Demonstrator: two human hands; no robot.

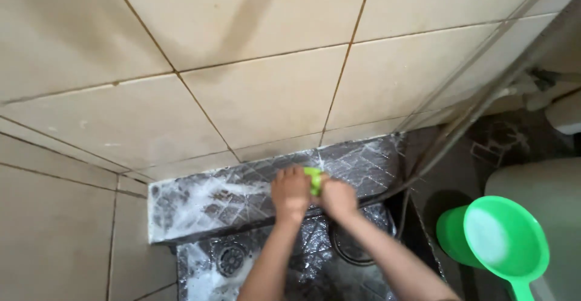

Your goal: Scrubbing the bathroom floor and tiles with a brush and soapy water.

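The two bare forearms rose from the bottom edge to the grey patterned stone step (pixel 200 201), white with suds. The left hand (pixel 290 191) and right hand (pixel 339 198) met near its right end, both sets of fingers curled tight around a small lime-green scrubbing brush (pixel 314 178). It sat between them, slightly nearer the left hand, close to the beige tiled wall (pixel 266 98).

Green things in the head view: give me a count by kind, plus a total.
Green scrubber gripped between the left hand and right hand, on the soapy dark ledge: 1
Green dipper with a handle, lower right: 1
Green bucket behind the dipper, partly hidden: 1
Total: 3
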